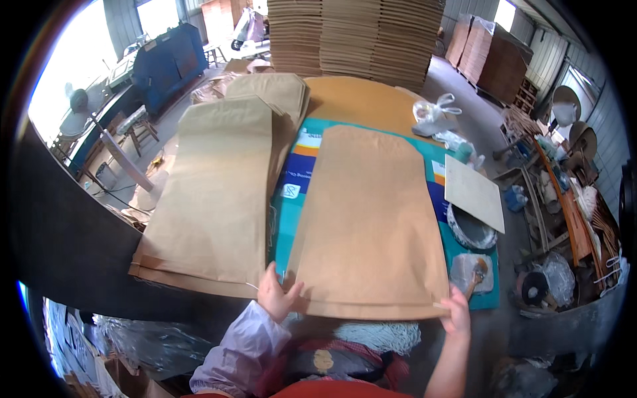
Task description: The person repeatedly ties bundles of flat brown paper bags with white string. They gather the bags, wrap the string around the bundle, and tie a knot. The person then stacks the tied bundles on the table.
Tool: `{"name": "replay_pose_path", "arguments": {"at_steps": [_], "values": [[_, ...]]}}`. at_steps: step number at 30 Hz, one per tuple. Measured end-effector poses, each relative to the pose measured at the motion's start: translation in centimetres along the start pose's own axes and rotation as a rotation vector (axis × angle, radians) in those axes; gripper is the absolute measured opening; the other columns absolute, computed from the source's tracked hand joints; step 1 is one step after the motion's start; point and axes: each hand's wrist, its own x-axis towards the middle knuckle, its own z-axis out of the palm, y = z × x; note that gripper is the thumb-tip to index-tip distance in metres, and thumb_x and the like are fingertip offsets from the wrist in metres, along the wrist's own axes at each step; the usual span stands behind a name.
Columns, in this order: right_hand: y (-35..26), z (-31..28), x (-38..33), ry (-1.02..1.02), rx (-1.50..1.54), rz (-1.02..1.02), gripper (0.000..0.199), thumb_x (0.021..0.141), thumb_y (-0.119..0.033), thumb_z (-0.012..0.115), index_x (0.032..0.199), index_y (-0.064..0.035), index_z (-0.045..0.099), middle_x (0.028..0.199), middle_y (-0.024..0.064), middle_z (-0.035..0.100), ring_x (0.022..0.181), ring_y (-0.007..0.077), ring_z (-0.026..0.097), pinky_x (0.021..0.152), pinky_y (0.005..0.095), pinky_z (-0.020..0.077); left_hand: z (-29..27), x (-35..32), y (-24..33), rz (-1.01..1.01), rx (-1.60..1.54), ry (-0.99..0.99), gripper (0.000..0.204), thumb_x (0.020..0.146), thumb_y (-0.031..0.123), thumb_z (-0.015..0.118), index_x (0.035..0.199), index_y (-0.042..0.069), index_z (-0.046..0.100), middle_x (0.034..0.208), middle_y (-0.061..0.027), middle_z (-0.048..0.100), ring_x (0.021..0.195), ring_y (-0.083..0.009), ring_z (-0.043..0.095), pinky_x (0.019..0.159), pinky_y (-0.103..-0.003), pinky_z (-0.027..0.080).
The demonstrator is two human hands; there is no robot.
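A brown paper sack [371,219] lies flat in front of me, its folded hem toward me and its far corners slanted. My right hand [456,312] pinches the sack's near right corner between thumb and fingers. At the near left corner, my left hand [277,295] has its thumb and forefinger spread, with a fingertip against the sack's edge. Left of it lies a pile of similar sacks [212,192], and a white thread end shows at the pile's near edge. Beneath the single sack is a teal printed sheet [285,225].
On the right are a round basin [470,229] partly under a pale board [474,192], and a brush [475,277] on a plastic-covered tray [458,270]. Plastic bags [434,116] lie farther back. Tall stacks of flat brown sheets [355,40] rise behind the table. A blue machine [169,66] stands far left.
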Motion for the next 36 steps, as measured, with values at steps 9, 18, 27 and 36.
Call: {"name": "replay_pose_path", "arguments": {"at_steps": [9, 18, 27, 36], "values": [[6.4, 2.8, 1.2, 0.249, -1.146, -0.638, 0.022, 0.091, -0.004, 0.047, 0.105, 0.0095, 0.057, 0.09, 0.017, 0.065, 0.084, 0.0201, 0.063, 0.074, 0.0324, 0.05, -3.3, -0.1, 0.1, 0.856, 0.039, 0.121, 0.026, 0.062, 0.003, 0.06, 0.088, 0.004, 0.06, 0.063, -0.0083, 0.057, 0.056, -0.0273, 0.057, 0.049, -0.038, 0.046], [16.4, 20.1, 6.0, -0.341, -0.668, -0.364, 0.026, 0.094, -0.011, 0.05, 0.115, 0.0043, 0.054, 0.076, 0.005, 0.059, 0.063, 0.0077, 0.05, 0.054, 0.0259, 0.0418, -16.9, -2.1, -14.5, -0.162, 0.294, 0.837, 0.023, 0.093, 0.022, 0.053, 0.084, 0.003, 0.061, 0.073, -0.0211, 0.061, 0.068, -0.0411, 0.059, 0.058, -0.047, 0.043], [23.8, 27.7, 8.1, -0.637, -0.196, 0.308, 0.045, 0.094, -0.013, 0.051, 0.133, 0.0035, 0.037, 0.098, 0.0079, 0.062, 0.068, 0.0076, 0.051, 0.062, 0.0217, 0.0445, -27.6, 7.8, -16.1, -0.615, 0.782, 0.456, 0.016, 0.088, 0.01, 0.049, 0.098, 0.004, 0.06, 0.103, -0.0206, 0.063, 0.092, -0.0375, 0.062, 0.079, -0.046, 0.05], [4.3, 8.3, 1.6, -0.632, -1.159, -0.172, 0.01, 0.08, -0.005, 0.061, 0.087, -0.0019, 0.067, 0.091, 0.0143, 0.066, 0.085, 0.0256, 0.063, 0.076, 0.0348, 0.0499, -13.2, 1.8, -6.8, 0.766, 0.536, 0.504, 0.014, 0.074, 0.002, 0.064, 0.087, 0.006, 0.061, 0.075, -0.0096, 0.056, 0.069, -0.0256, 0.056, 0.06, -0.038, 0.044]]}}
